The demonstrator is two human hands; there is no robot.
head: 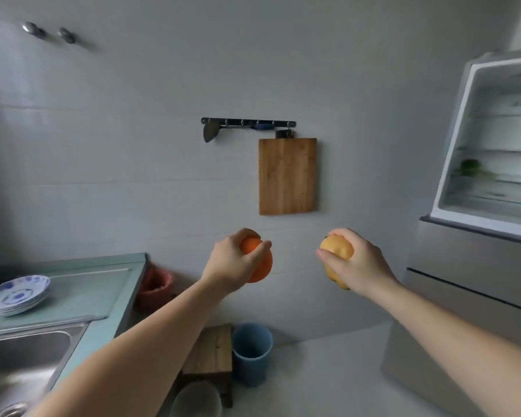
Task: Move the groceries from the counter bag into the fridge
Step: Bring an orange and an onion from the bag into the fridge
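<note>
Progress: partway, by judgement. Fridge (451, 139) open at upper right, shelves exposed; something green and leafy (471, 168) already on a middle shelf, other contents too blurred to name. Counter bag not in view, so number of groceries outstanding unknown

In transit: two fruits, neither yet at the fridge, both held in mid-air in front of the wall, below the hanging cutting board (287, 176) and well apart from the shelves

Left hand (232, 263): fingers curled round an orange (260, 266), thumb (260, 248) across its upper face; firm enclosing grip

Right hand (360, 266): fingers wrapped over a yellow fruit (337, 251), likely a pear or lemon, type uncertain; thumb (328, 255) along its near side

Remaining, as judged: carry both to the right, set on a shelf, return for any further items

Nearby: stacked plates (15, 296) on the counter (103, 281) beside the sink (24, 356), far left
</note>
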